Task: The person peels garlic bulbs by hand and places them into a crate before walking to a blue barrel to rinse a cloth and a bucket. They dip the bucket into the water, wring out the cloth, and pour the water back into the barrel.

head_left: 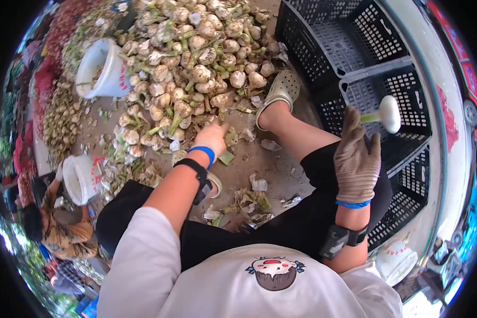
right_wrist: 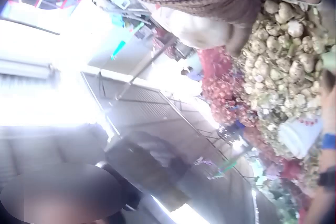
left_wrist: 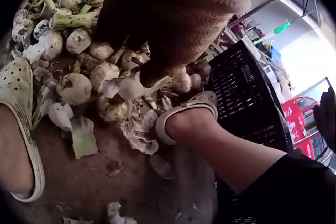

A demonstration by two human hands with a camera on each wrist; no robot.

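Observation:
At the near edge of the heap of garlic bulbs [head_left: 201, 71], the left hand [head_left: 211, 139] reaches down with fingers apart, touching or just above the bulbs. In the left wrist view that gloved hand [left_wrist: 168, 19] is mostly dark, its fingertips hard to make out among bulbs [left_wrist: 105, 76]. The gloved right hand [head_left: 358, 159] is raised at the right, palm up, fingers mostly straight. A clean white bulb [head_left: 389, 114] with a short green stem lies beyond its fingertips, the stem meeting them over a black crate. In the right wrist view the bulb [right_wrist: 199, 29] is beside the hand [right_wrist: 231, 14].
Black crates [head_left: 368, 79] line the right side. White buckets [head_left: 107, 71] stand left of the heap. Peelings [head_left: 249, 204] lie on the floor between the person's feet, near a clog [head_left: 283, 90]. Another person [head_left: 63, 228] sits at the far left.

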